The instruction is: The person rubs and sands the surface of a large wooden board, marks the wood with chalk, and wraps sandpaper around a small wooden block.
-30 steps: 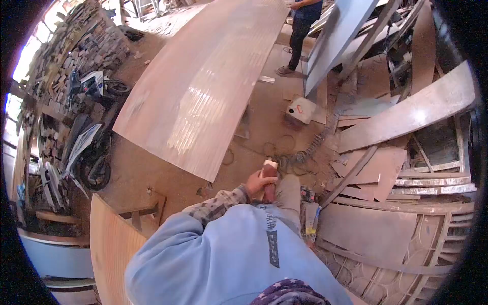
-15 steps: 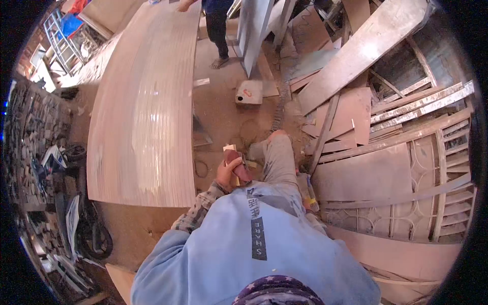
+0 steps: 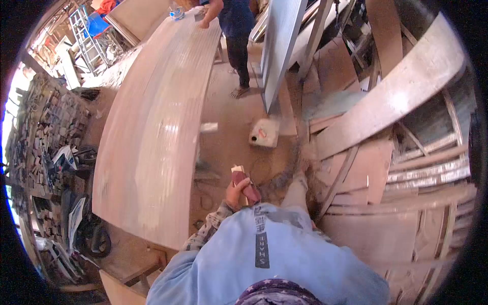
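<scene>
My left hand [image 3: 236, 193] is closed around a sanding block [image 3: 246, 189], a pale wooden piece with a dark red sheet like sandpaper over it. I hold it in front of my blue shirt, to the right of a long, finely grooved panel [image 3: 152, 137]. The block and hand are apart from the panel's edge. My right hand is out of sight, hidden beyond my body on the right.
Another person's hand [image 3: 204, 23] is at the panel's far end. A grooved board [image 3: 279, 51] stands upright beside that person. A whitish jerrycan [image 3: 264, 133] sits on the floor ahead. Boards [image 3: 396, 96] lean on the right; stacked offcuts [image 3: 51, 122] line the left.
My view has tilted up, bringing more of the other person and the panel's far end into sight. My left hand still grips the sanding block. My leg has shifted on the right.
</scene>
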A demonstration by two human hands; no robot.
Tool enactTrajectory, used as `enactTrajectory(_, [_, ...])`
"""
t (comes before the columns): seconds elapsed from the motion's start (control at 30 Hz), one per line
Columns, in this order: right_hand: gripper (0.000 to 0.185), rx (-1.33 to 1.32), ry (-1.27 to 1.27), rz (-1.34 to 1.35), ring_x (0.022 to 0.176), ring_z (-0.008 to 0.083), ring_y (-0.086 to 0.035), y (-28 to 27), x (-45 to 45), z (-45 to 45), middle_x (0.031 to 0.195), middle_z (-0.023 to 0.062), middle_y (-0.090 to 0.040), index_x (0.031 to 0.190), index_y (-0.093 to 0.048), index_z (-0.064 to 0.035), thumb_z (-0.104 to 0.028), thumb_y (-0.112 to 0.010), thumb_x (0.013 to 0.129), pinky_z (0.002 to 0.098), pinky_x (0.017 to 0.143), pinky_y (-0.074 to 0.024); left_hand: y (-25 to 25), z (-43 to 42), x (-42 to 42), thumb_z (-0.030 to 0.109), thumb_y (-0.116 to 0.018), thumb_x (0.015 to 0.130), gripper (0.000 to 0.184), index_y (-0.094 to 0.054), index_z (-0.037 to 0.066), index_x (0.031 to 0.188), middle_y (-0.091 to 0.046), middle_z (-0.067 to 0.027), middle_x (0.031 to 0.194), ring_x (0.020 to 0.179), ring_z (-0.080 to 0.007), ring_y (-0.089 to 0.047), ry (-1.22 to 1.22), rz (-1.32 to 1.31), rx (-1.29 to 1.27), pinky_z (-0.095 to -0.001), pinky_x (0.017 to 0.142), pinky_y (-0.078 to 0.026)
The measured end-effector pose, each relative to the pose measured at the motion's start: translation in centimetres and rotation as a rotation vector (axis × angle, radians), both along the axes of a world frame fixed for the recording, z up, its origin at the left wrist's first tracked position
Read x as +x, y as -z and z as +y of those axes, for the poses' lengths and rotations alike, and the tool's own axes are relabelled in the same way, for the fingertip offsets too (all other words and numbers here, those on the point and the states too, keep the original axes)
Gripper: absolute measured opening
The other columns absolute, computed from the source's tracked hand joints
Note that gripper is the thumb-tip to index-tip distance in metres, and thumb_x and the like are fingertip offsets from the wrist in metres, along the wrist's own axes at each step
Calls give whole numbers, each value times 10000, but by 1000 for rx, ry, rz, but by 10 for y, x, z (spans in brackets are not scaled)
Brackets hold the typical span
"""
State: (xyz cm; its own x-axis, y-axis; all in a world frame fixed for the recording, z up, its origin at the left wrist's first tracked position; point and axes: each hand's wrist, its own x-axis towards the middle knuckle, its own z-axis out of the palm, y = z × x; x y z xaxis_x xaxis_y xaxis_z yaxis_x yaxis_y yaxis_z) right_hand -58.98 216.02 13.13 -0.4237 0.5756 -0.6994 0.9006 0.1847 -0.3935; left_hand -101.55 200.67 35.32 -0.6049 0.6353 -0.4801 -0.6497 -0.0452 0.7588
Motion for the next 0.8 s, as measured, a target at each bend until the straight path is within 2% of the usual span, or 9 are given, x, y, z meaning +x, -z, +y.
enactTrajectory(0.1, [329, 2, -34, 35, 910, 311, -656, 21, -27, 113, 985, 162, -691, 925, -689, -86, -364, -521, 875, 442, 792, -501, 38, 99, -6, 204, -713, 853, 322, -586, 49, 1105, -645, -52, 958, 853, -154, -626, 83, 11, -2, -321, 747, -516])
enactTrajectory(0.17, [327, -4, -51, 29, 911, 315, -655, 30, -33, 198, 987, 163, -690, 923, -688, -87, -361, -516, 875, 444, 792, -499, 45, 174, -7, 254, -730, 841, 361, -607, 46, 1110, -654, -59, 997, 885, -149, -629, 167, -96, -10, -316, 789, -513])
enactTrajectory(0.2, [326, -18, -57, 19, 911, 316, -654, 23, -29, 230, 988, 164, -689, 923, -687, -87, -359, -514, 876, 445, 793, -499, 85, 208, -3, 324, -762, 807, 487, -611, 27, 1161, -657, -76, 1065, 936, -165, -631, 106, -4, -152, -317, 846, -504])
enactTrajectory(0.33, [322, -35, -80, -52, 913, 323, -650, -9, -5, 390, 993, 165, -686, 919, -685, -88, -352, -504, 877, 449, 794, -496, 47, 345, 7, 395, -809, 742, 695, -565, -19, 1244, -641, -99, 1145, 1016, -183, -611, 222, 181, -211, -329, 896, -489])
enactTrajectory(0.4, [320, -9, -110, -82, 914, 326, -649, -33, -2, 464, 995, 166, -685, 918, -684, -89, -348, -500, 878, 450, 795, -494, 21, 393, 4, 388, -817, 736, 693, -564, -9, 1244, -637, -91, 1150, 1021, -179, -607, 178, 171, -188, -327, 902, -485])
enactTrajectory(0.57, [317, 47, -151, -31, 916, 334, -644, -72, -35, 572, 1001, 169, -682, 913, -681, -90, -340, -488, 880, 455, 797, -491, -41, 440, -14, 270, -798, 776, 525, -578, 25, 1185, -628, -50, 1089, 966, -155, -602, -1, 63, -83, -310, 867, -490])
enactTrajectory(0.6, [316, 52, -169, -7, 916, 335, -644, -75, -47, 580, 1002, 169, -681, 913, -680, -91, -338, -486, 881, 456, 798, -490, -23, 441, -18, 223, -781, 793, 465, -580, 25, 1164, -629, -43, 1058, 934, -147, -600, -50, 35, 32, -310, 841, -494])
enactTrajectory(0.73, [321, 12, -265, 66, 929, 343, -638, -76, -104, 587, 1018, 165, -679, 920, -680, -98, -338, -470, 887, 456, 807, -488, -5, 435, -35, 206, -783, 790, 454, -587, 29, 1160, -641, -42, 1029, 911, -146, -613, -180, -21, -37, -311, 839, -495])
enactTrajectory(0.8, [334, -86, -299, 61, 953, 348, -633, -34, -123, 587, 1044, 154, -680, 939, -683, -110, -350, -453, 897, 451, 823, -487, -5, 437, -41, 221, -783, 791, 463, -587, 27, 1163, -642, -43, 1032, 913, -150, -615, -225, -52, -44, -312, 837, -496])
